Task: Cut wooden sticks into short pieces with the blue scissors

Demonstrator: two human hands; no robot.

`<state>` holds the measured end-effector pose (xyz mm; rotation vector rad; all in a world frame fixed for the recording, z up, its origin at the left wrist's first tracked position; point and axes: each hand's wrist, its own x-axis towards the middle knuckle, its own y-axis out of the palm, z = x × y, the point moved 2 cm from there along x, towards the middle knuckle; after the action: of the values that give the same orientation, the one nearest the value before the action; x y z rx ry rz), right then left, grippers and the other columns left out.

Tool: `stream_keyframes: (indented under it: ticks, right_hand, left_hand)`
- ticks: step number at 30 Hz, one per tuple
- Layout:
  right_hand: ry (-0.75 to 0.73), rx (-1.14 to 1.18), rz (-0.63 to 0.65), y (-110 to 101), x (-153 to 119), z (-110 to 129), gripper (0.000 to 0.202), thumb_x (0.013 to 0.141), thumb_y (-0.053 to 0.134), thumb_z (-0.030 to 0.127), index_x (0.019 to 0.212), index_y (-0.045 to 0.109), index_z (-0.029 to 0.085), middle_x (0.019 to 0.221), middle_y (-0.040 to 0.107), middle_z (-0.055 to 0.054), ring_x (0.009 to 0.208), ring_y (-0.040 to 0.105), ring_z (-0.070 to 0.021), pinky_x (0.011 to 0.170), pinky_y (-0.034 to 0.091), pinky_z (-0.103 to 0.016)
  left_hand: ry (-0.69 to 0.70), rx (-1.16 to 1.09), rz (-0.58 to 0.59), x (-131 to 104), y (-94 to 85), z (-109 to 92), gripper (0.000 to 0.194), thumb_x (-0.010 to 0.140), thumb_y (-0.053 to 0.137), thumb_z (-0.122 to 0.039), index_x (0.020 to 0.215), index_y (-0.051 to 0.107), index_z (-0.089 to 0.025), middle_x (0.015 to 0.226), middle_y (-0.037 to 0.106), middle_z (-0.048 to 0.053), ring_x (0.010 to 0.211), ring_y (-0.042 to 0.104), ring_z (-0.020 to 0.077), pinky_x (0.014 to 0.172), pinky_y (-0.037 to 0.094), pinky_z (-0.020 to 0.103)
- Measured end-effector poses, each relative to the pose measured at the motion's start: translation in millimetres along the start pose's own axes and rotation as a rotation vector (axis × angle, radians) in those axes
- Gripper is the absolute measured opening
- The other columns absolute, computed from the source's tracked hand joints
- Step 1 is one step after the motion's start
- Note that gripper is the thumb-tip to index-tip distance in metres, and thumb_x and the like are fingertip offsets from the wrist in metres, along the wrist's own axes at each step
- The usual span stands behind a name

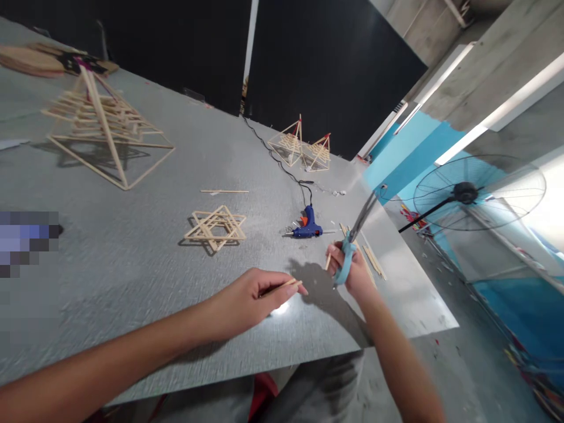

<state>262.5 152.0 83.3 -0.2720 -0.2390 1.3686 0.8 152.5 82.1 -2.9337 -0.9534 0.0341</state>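
Note:
My left hand [259, 296] is closed in a pinch over the table's near part, with thin wooden sticks [288, 284] between thumb and fingers. Farther right, my right hand [359, 276] is wrapped round scissors [347, 258] with light-blue handles, their blades pointing up and away. A short piece of wooden stick [328, 261] also pokes out from its fingers. Just beyond the hands lies a blue glue gun [309, 228], nozzle to the left. A star-shaped frame of glued sticks [214, 238] rests to its left. Loose sticks [374, 262] lie beside my right hand.
A large pyramid frame of sticks [106, 135] stands at the far left. Two small pyramid frames [299, 147] stand at the back. A single stick [224, 191] lies behind the star. The glue gun's black cord [282, 166] crosses the table. Beyond the right edge stands a fan [466, 192].

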Motion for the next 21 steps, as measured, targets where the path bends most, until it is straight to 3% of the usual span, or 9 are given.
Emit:
stream_keyframes:
  ticks: [4, 7, 10, 12, 16, 19, 21]
  right_hand:
    - [0.038, -0.327, -0.091, -83.6, 18.3, 4.4, 0.062, 0.075, 0.079, 0.080, 0.072, 0.062, 0.021, 0.055, 0.044, 0.005, 0.052, 0.039, -0.0116, 0.050, 0.031, -0.029]
    - [0.089, -0.615, -0.135, -146.9, 31.0, 5.6, 0.058, 0.077, 0.080, 0.073, 0.068, 0.058, 0.021, 0.055, 0.046, 0.004, 0.056, 0.041, -0.0130, 0.054, 0.030, -0.031]
    - [0.138, -0.853, -0.109, -184.8, 43.2, -2.5, 0.054, 0.081, 0.081, 0.062, 0.060, 0.051, 0.022, 0.051, 0.042, 0.004, 0.057, 0.044, -0.0133, 0.057, 0.030, -0.032]
    - [0.171, -0.964, -0.074, -194.4, 49.8, -12.0, 0.051, 0.086, 0.080, 0.055, 0.060, 0.051, 0.022, 0.050, 0.040, 0.007, 0.054, 0.041, -0.0116, 0.057, 0.030, -0.029]
    - [0.172, -1.076, -0.022, -193.3, 51.2, -24.6, 0.052, 0.094, 0.077, 0.051, 0.060, 0.052, 0.021, 0.050, 0.044, 0.006, 0.054, 0.044, -0.0111, 0.056, 0.035, -0.029]
    - [0.106, -1.085, -0.029, -189.8, 44.6, -20.1, 0.042, 0.103, 0.071, 0.052, 0.079, 0.062, 0.018, 0.068, 0.057, 0.005, 0.058, 0.052, -0.0105, 0.060, 0.047, -0.025]
    - [0.053, -1.067, -0.083, -185.8, 42.1, -12.5, 0.046, 0.102, 0.070, 0.056, 0.078, 0.062, 0.018, 0.067, 0.056, 0.004, 0.058, 0.052, -0.0112, 0.058, 0.048, -0.026]
  left_hand:
    - [-0.053, 0.031, -0.049, 1.5, -1.6, 3.9, 0.067, 0.101, 0.050, -0.072, 0.121, 0.078, -0.013, 0.069, 0.030, -0.005, 0.065, 0.032, 0.0155, 0.061, 0.027, 0.028]
    - [-0.080, 0.039, -0.090, 2.5, -1.8, 6.0, 0.071, 0.097, 0.051, -0.075, 0.118, 0.077, -0.013, 0.068, 0.029, -0.006, 0.063, 0.030, 0.0150, 0.061, 0.025, 0.029]
    - [-0.085, -0.008, -0.124, 4.7, -0.4, 10.6, 0.072, 0.093, 0.052, -0.076, 0.117, 0.076, -0.012, 0.066, 0.028, -0.007, 0.061, 0.028, 0.0142, 0.062, 0.026, 0.028]
    - [-0.102, -0.064, -0.123, 6.2, 1.2, 14.0, 0.073, 0.092, 0.053, -0.077, 0.118, 0.074, -0.012, 0.064, 0.026, -0.009, 0.057, 0.026, 0.0137, 0.060, 0.025, 0.028]
    - [-0.110, -0.131, -0.106, 7.5, 3.3, 15.7, 0.072, 0.090, 0.056, -0.075, 0.118, 0.073, -0.011, 0.061, 0.023, -0.010, 0.054, 0.022, 0.0135, 0.055, 0.018, 0.028]
    - [-0.086, -0.117, -0.116, 7.2, 3.6, 14.0, 0.066, 0.090, 0.058, -0.072, 0.112, 0.074, -0.012, 0.061, 0.025, -0.009, 0.055, 0.024, 0.0135, 0.055, 0.019, 0.027]
    - [-0.076, -0.095, -0.122, 6.5, 3.7, 14.2, 0.063, 0.091, 0.058, -0.071, 0.110, 0.074, -0.013, 0.062, 0.027, -0.008, 0.057, 0.025, 0.0137, 0.055, 0.020, 0.027]
